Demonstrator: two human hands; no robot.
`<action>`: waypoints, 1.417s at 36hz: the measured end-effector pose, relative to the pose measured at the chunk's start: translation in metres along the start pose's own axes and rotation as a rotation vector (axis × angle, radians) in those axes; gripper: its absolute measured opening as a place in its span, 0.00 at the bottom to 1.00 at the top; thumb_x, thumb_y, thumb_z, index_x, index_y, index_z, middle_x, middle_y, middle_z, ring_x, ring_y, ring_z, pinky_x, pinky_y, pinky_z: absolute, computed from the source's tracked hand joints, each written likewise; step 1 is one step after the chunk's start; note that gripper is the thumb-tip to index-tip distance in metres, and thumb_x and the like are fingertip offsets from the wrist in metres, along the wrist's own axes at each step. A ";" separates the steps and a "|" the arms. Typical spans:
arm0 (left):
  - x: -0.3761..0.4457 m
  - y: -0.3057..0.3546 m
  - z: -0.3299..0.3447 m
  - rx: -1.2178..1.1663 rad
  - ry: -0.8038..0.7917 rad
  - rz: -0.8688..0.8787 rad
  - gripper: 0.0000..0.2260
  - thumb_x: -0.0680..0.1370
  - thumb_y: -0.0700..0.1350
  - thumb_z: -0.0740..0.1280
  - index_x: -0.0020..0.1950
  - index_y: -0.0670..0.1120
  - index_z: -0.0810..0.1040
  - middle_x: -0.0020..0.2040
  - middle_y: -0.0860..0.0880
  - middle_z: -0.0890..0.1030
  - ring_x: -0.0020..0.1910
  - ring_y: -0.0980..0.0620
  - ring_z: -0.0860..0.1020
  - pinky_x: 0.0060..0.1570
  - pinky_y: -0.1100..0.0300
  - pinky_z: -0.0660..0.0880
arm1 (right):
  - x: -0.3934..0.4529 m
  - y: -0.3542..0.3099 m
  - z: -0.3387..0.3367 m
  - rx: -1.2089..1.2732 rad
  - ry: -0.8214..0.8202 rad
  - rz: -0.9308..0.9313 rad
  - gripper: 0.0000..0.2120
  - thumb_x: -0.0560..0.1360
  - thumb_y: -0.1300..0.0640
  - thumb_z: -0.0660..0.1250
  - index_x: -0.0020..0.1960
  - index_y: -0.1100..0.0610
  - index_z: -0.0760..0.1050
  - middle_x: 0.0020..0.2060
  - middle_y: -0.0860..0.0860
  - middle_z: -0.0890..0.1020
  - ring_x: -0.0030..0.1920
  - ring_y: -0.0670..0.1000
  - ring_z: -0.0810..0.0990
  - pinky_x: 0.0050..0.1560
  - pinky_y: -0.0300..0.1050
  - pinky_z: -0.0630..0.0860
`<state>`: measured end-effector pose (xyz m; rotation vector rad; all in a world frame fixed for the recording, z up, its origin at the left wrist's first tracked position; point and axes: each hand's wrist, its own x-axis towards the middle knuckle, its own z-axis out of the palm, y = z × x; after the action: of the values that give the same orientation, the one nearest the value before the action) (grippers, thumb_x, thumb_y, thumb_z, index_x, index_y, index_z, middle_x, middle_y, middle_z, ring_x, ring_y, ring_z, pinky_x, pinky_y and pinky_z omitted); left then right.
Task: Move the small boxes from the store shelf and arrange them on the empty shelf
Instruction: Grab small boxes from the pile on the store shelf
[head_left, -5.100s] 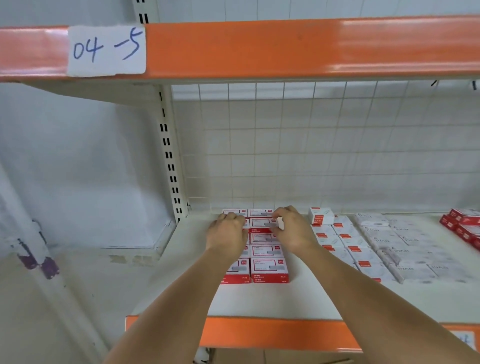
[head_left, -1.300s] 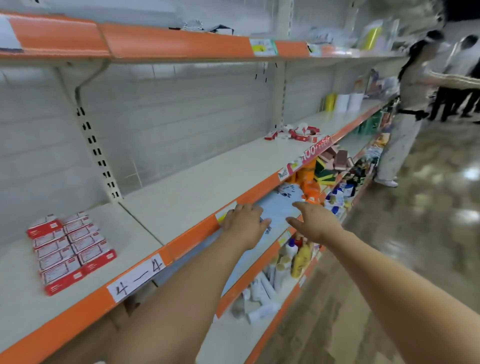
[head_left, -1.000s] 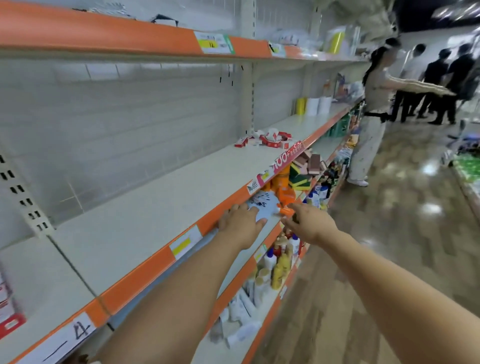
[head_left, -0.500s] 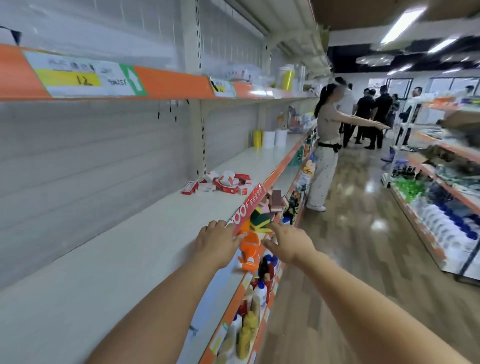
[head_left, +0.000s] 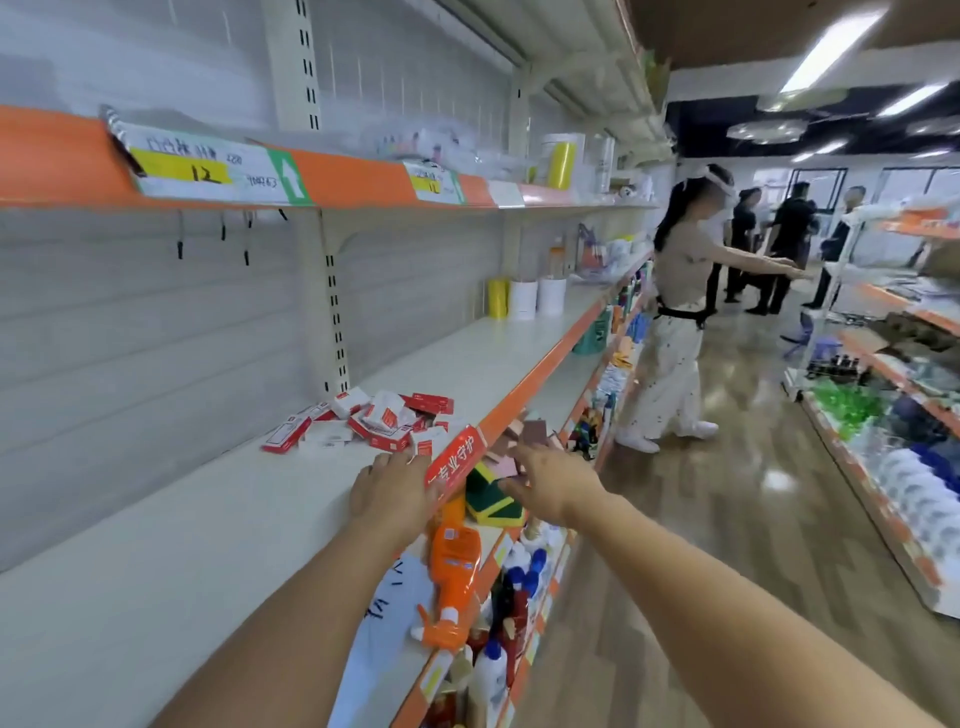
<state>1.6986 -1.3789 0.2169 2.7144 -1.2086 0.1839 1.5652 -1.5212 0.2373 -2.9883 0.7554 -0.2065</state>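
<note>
A loose pile of small red-and-white boxes (head_left: 371, 418) lies on the long white store shelf (head_left: 218, 525), close to its orange front edge. My left hand (head_left: 392, 491) is stretched out over the shelf edge just short of the pile, fingers apart and holding nothing. My right hand (head_left: 550, 480) reaches forward beyond the shelf edge, over the aisle side, fingers spread and empty. Neither hand touches a box.
A red sign (head_left: 457, 460) hangs on the shelf edge between my hands. Bottles and sponges (head_left: 488, 566) fill the lower shelves. Yellow and white cylinders (head_left: 522, 297) stand farther along. A person in white trousers (head_left: 675, 312) stands in the aisle; others stand beyond. Another stocked rack (head_left: 893, 426) is on the right.
I have left the shelf with the neatly arranged boxes and moved right along the aisle. The loose pile has come much nearer, and both empty hands now reach toward it.
</note>
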 end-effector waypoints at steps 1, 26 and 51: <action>0.007 0.001 0.002 0.004 0.006 -0.014 0.23 0.81 0.58 0.55 0.74 0.50 0.64 0.71 0.48 0.69 0.68 0.48 0.67 0.65 0.52 0.67 | 0.009 0.005 0.000 0.001 0.006 -0.017 0.23 0.80 0.44 0.57 0.72 0.52 0.64 0.65 0.53 0.75 0.61 0.57 0.75 0.58 0.51 0.72; 0.129 -0.008 0.037 0.048 -0.007 0.041 0.21 0.78 0.58 0.63 0.68 0.52 0.68 0.64 0.51 0.74 0.63 0.50 0.70 0.58 0.55 0.68 | 0.190 0.000 0.047 0.111 -0.062 -0.114 0.18 0.78 0.53 0.60 0.67 0.55 0.69 0.60 0.54 0.77 0.59 0.55 0.76 0.56 0.51 0.75; 0.085 0.019 0.010 -0.022 0.098 -0.425 0.20 0.76 0.54 0.68 0.66 0.51 0.70 0.62 0.48 0.76 0.61 0.48 0.72 0.53 0.54 0.72 | 0.185 -0.007 0.027 0.304 -0.045 -0.410 0.21 0.76 0.54 0.63 0.67 0.57 0.66 0.59 0.54 0.76 0.58 0.56 0.76 0.53 0.50 0.74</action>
<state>1.7410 -1.4552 0.2240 2.8259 -0.5840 0.2407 1.7337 -1.6028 0.2327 -2.8027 0.0854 -0.2437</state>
